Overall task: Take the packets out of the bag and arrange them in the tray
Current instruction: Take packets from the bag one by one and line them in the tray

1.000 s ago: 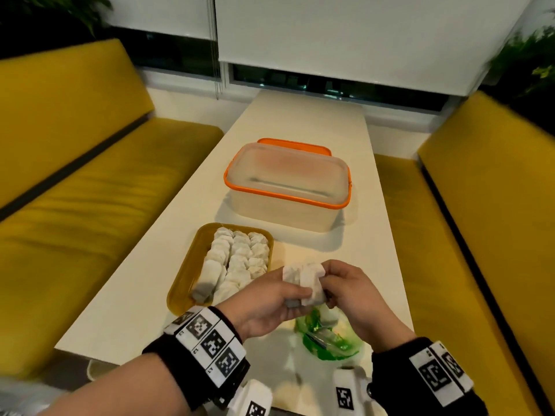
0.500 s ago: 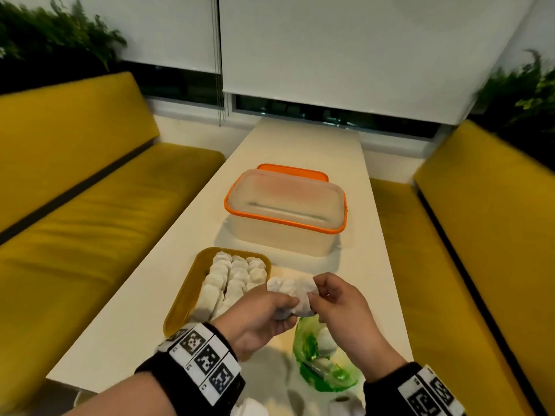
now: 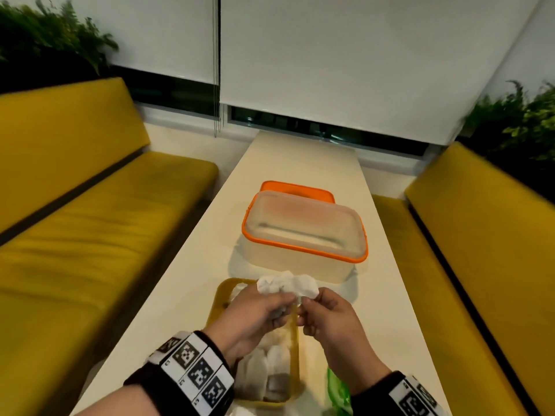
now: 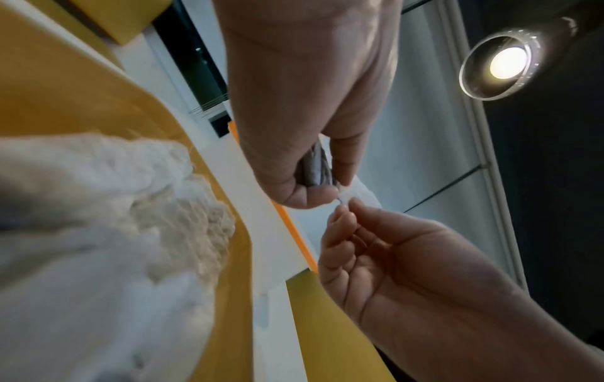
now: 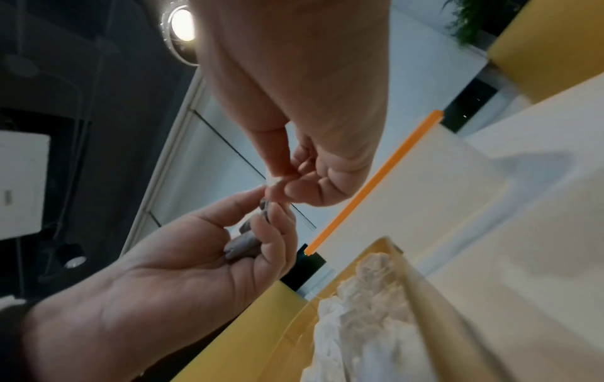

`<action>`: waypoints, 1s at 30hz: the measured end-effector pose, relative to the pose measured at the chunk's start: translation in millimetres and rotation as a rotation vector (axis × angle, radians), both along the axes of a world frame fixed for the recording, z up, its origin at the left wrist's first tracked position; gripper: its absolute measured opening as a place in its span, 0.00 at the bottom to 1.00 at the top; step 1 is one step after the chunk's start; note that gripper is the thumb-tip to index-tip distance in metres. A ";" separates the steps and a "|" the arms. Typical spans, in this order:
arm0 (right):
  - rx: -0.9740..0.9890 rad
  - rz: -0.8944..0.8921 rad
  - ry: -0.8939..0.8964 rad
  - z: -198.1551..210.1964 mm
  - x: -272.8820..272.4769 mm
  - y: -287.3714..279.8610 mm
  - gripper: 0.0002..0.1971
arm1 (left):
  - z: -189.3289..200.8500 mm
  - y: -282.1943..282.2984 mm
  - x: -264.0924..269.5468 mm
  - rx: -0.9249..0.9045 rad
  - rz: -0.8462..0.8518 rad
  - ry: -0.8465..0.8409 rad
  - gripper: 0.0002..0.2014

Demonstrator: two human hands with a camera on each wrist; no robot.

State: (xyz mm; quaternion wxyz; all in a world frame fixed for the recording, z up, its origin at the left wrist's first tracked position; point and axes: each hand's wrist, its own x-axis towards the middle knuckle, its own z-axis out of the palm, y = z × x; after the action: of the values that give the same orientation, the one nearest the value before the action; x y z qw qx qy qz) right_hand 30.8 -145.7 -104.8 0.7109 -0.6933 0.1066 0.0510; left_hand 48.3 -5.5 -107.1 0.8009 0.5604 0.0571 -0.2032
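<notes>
Cafe or canteen booth is suggested: long white table [image 3: 300,175] at 12 o'clock, flanked by yellow benches [image 3: 90,235] at 9 and 3, roller blinds [image 3: 330,55] behind, plants [image 3: 516,127] at corners.

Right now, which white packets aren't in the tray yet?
The crumpled white bunch pinched between left hand and right hand, above the yellow tray; the other packets lie inside it.

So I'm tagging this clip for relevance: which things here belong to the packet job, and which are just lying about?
Part of the job:
- white packets, pinched by left hand and right hand
- yellow tray, with packets in it
- green bag, at the near edge

Just lying about:
- orange-rimmed container
- orange lid behind it
- yellow benches
</notes>
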 end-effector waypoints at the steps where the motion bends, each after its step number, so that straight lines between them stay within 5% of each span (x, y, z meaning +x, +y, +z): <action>1: 0.009 0.002 0.004 0.5 2.2 8.1 0.05 | 0.0 8.1 3.7 -0.009 0.019 0.014 0.08; 4: -0.031 0.038 -0.020 6.7 3.4 25.7 0.04 | -2.4 25.0 12.7 -0.042 0.054 0.036 0.09; 7: -0.101 0.051 -0.056 8.3 4.8 33.9 0.14 | -5.1 36.1 19.3 -0.001 0.044 -0.003 0.11; 10: -0.240 -0.004 -0.094 7.4 8.6 35.5 0.04 | -8.3 40.6 24.0 0.031 -0.008 -0.016 0.17; 17: -0.214 0.009 -0.044 8.1 15.1 25.9 0.05 | -10.8 43.0 28.6 -0.180 -0.050 0.166 0.19; 20: -0.391 0.218 -0.039 21.1 19.5 22.2 0.04 | -12.5 45.9 32.8 -0.281 -0.131 0.349 0.26; 23: -0.794 0.419 -0.122 27.3 27.4 27.7 0.03 | -12.7 50.8 30.7 -0.239 -0.341 0.358 0.32; 25: -0.952 0.448 -0.213 29.8 31.6 34.6 0.05 | -9.6 53.3 28.7 -0.147 -0.340 0.300 0.27; 30: -1.114 0.574 -0.258 24.4 27.2 51.4 0.05 | -12.5 85.3 31.5 -0.083 0.054 0.315 0.08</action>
State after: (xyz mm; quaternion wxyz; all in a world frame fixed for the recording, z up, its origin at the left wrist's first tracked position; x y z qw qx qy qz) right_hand 58.0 -94.3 -80.4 0.2093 -0.9604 -0.1591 0.0924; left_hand 79.8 79.8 -119.6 0.8095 0.4864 0.1886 -0.2693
